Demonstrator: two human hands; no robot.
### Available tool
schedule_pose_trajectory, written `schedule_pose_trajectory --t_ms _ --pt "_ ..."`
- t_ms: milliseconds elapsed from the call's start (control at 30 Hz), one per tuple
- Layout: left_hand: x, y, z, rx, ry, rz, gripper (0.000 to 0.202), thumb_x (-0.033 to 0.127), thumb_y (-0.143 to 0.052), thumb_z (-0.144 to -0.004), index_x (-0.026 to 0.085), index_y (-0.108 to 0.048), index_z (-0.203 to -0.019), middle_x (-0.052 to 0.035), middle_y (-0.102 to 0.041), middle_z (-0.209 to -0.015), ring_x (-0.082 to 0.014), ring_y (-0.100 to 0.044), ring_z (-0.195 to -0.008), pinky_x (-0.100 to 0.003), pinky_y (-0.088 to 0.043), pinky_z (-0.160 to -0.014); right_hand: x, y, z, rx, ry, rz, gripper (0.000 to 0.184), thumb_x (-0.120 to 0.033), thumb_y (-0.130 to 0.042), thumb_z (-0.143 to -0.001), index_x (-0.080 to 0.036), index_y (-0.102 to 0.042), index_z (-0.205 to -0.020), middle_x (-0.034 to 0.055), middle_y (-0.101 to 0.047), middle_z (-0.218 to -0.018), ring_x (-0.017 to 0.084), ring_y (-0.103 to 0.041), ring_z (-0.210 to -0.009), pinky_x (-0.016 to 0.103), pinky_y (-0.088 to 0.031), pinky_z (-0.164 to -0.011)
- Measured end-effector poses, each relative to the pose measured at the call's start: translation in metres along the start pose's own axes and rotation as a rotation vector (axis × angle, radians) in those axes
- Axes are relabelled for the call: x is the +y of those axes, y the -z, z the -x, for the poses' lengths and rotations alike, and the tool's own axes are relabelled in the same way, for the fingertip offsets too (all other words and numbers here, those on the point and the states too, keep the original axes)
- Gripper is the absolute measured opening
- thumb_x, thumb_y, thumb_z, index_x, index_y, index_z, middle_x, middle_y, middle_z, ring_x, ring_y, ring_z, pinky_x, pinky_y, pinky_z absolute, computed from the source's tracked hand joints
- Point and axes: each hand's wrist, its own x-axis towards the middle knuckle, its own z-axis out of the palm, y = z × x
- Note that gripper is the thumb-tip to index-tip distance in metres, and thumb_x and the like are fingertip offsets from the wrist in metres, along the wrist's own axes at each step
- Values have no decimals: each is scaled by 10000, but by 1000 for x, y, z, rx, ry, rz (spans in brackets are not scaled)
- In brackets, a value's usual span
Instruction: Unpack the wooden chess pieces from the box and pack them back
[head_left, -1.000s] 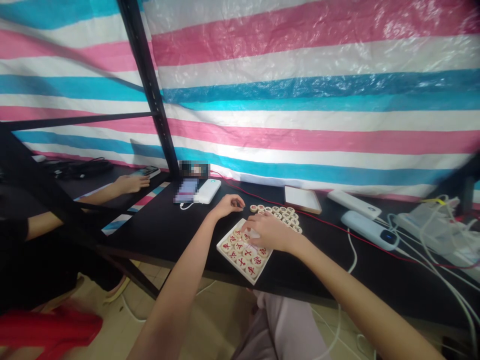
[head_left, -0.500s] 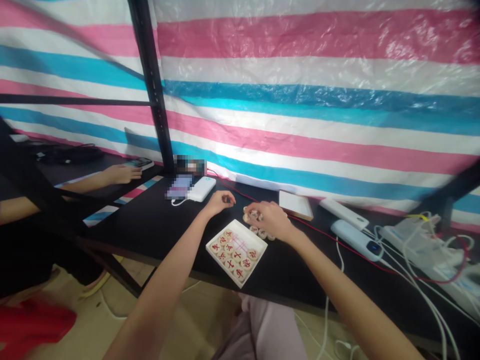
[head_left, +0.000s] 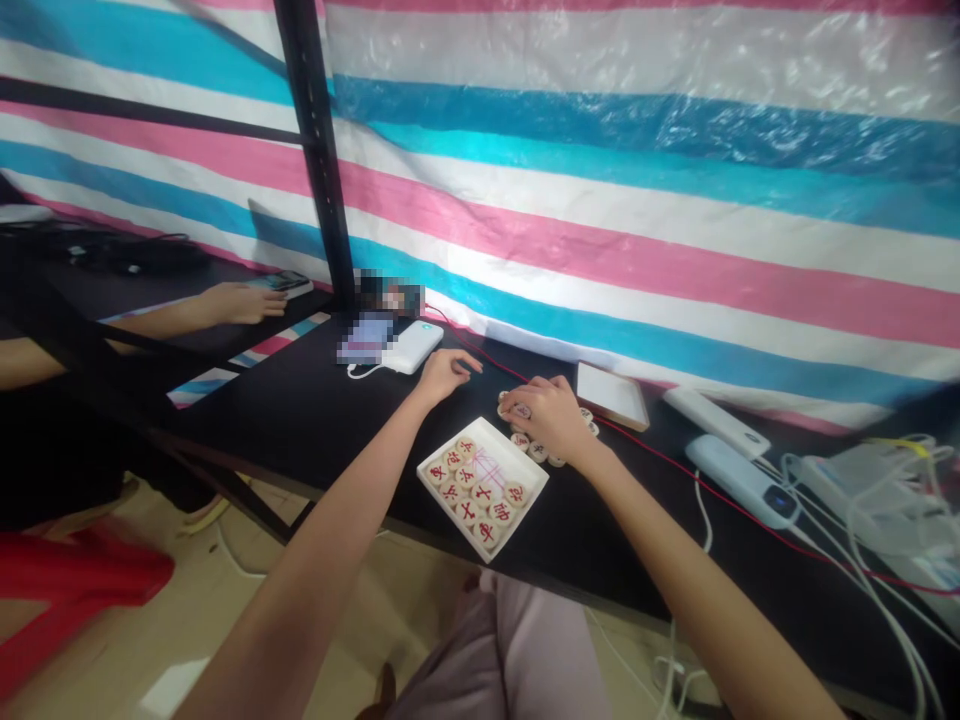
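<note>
Several round Chinese chess pieces (head_left: pixel 537 452) with dark characters lie on the black table, partly hidden under my right hand (head_left: pixel 556 412). Its fingers curl around one wooden chess piece (head_left: pixel 522 410) at the pile's left side. Just left of the pile, my left hand (head_left: pixel 448 374) hovers over the table with thumb and fingertips a little apart and nothing between them. Nearer to me is a white square box (head_left: pixel 517 465). Red-lettered chess pieces (head_left: pixel 466 477) sit face up along its left and front sides, and pink lines show on its bare floor.
Behind the pile lies a box lid (head_left: pixel 612 394). To the right are two power banks (head_left: pixel 716 422) (head_left: pixel 742 480), white cables and a red cable (head_left: pixel 667 456). A white power bank (head_left: pixel 414 346) and phone stand at back left. Another person's hand (head_left: pixel 244 302) rests beyond the black post (head_left: pixel 319 150).
The camera view has tilted down. My left thumb and fingers have opened from a near-closed ring. My right hand stays over the pile, with a piece now showing at its fingers.
</note>
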Motion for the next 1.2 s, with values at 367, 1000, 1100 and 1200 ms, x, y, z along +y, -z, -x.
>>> schedule_pose_trajectory --t_ms 367,1000,1100,1200 --pt "12 0 3 20 -42 42 191 56 -617 -659 157 -712 -790 -44 -720 -867 -147 -643 -750 -277 -498 -757 5 -8 0 13 22 -120 150 -284 -577 -856 -248 -673 -748 -32 -699 -1001 166 -560 -868 318 -221 -701" --pt "12 4 0 66 -60 65 308 -23 -519 -642 177 -714 -771 -30 -688 -933 -169 -619 -937 -313 -468 -904 6 4 5 -8 6 -34 243 -316 -473 -914 -285 -714 -908 5 -666 -1117 199 -513 -991 378 -284 -796" --pt "10 5 0 66 -55 80 326 -28 -510 -631 179 -716 -776 -30 -684 -951 -170 -615 -953 -307 -471 -900 -4 19 10 32 -46 -138 240 -318 -466 -919 -293 -703 -944 6 -659 -1124 196 -527 -995 364 -300 -792" --pt "9 5 1 66 -42 69 318 -18 -507 -632 174 -716 -777 -36 -682 -958 -174 -617 -943 -310 -475 -895 -23 33 24 -39 8 -273 214 -349 -489 -906 -295 -681 -983 1 -658 -1118 192 -539 -1013 350 -311 -811"
